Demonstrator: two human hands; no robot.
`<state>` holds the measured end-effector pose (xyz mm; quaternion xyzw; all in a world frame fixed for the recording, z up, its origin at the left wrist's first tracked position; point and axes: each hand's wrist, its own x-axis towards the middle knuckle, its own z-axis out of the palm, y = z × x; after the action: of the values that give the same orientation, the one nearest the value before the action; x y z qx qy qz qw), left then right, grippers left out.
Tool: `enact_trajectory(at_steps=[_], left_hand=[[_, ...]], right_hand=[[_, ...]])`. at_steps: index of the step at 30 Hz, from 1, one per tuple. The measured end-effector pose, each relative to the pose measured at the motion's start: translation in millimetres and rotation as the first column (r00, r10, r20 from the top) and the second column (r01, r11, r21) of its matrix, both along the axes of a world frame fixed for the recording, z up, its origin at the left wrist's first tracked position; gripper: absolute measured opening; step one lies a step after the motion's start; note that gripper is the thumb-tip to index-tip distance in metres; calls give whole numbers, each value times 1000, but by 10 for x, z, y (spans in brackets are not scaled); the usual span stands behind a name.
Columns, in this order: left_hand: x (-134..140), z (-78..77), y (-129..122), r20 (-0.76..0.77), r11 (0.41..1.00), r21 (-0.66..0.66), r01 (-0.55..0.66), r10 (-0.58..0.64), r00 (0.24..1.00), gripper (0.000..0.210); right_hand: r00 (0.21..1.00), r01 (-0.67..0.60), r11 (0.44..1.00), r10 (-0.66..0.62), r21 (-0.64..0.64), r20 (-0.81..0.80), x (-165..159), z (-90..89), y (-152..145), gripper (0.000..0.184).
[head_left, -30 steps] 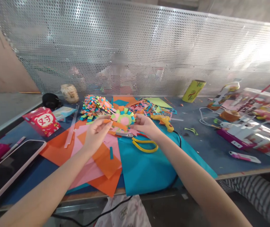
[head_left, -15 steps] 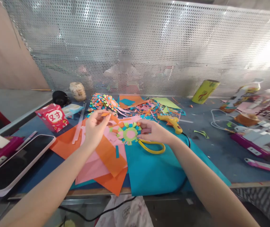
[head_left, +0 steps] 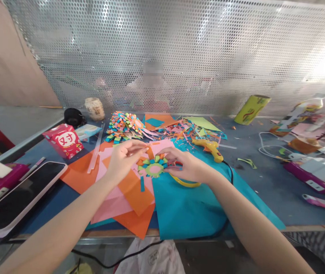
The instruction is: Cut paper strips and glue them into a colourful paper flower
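Note:
My left hand (head_left: 125, 158) is closed in a pinch, with a small orange paper strip (head_left: 150, 152) at its fingertips. The strip's lower end meets the fringed edge of a paper flower (head_left: 154, 170), which has a pink centre, a green ring and green, blue and orange petals. My right hand (head_left: 186, 164) grips that flower by its right side. Below the right fingers shows a yellow loop (head_left: 185, 183) like a scissors handle, with a bit of red by the palm; the rest is hidden. A loose blue strip (head_left: 142, 184) lies on the paper under the flower.
Orange paper (head_left: 135, 194) and blue sheets (head_left: 191, 213) spread over the front. Behind lie finished fringed flowers (head_left: 125, 125), paper scraps (head_left: 179, 129) and a yellow glue gun (head_left: 210, 148). A phone (head_left: 22, 196) and a red box (head_left: 64, 140) are left; a yellow tube (head_left: 252, 110) stands right.
My left hand has moved right, bringing the orange strip to the flower's edge. The flower has dropped slightly and tilted in my right hand, whose fingers have shifted over its edge.

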<state>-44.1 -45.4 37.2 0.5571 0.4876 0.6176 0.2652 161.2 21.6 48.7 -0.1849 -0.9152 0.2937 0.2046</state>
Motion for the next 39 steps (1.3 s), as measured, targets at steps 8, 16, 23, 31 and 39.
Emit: enact_trajectory(at_steps=[8,16,23,31,39], left_hand=[[21,16,-40,-60,1000,-28,11,-13,998,22],[-9,-6,-16,-92,1000,4,14,-13,996,17],[-93,-11,35,-203,998,15,61,-56,978,20],[-139,36,47,-135,999,-34,27,-31,990,27],[-157,93,13,-244,983,-120,139,-165,956,17]], right_hand=[[1000,-2,999,2,42,1,45,-52,59,47],[1000,4,999,-3,42,-31,40,-40,44,48],[998,-24,999,26,28,-65,73,7,51,46],[997,-2,997,7,74,-72,103,9,97,46],[998,25,995,-20,96,-59,100,7,94,43]])
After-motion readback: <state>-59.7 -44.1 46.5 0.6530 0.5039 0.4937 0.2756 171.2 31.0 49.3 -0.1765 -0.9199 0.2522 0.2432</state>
